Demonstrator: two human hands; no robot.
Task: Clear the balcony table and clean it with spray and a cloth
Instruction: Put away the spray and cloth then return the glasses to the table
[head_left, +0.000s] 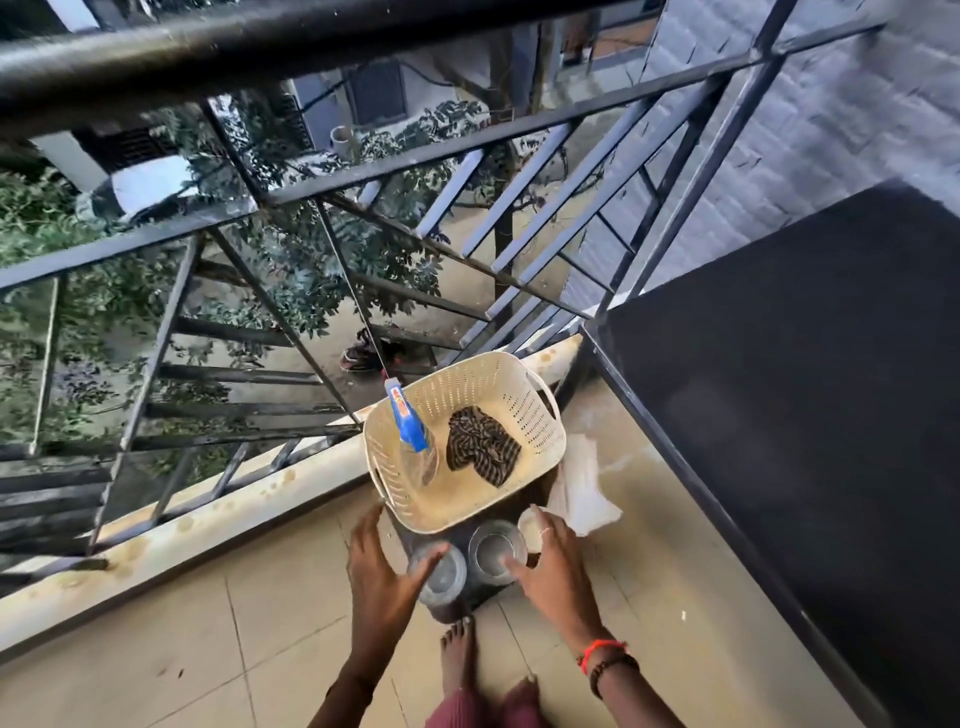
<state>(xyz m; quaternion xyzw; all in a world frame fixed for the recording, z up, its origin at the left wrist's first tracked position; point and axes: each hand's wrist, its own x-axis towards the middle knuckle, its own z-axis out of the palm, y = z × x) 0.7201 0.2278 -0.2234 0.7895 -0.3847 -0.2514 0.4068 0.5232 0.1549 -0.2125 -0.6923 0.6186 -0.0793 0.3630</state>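
Spray bottle (413, 436): leans in the basket (483, 384); light, slick plastic. I'd take its blue neck.
Cloth (483, 446): beside it, limp; pinch anywhere.
Left hand (384, 566), right hand (550, 566): fingers spread, gripping nothing, over steel cups (496, 553).

Cream basket (488, 384), walls dotted with rows of small holes. Inside, clear spray bottle (413, 434) with blue trigger head and reddish label; dark cloth (483, 452) striped in thin tan lines. Matt black tabletop (805, 415). Black railing (363, 171). Beige floor tiles (156, 649), brownish stains along the railing edge. Silvery steel cups (496, 551). Red thread bracelet (597, 647) beside dark bead bracelet (613, 670).
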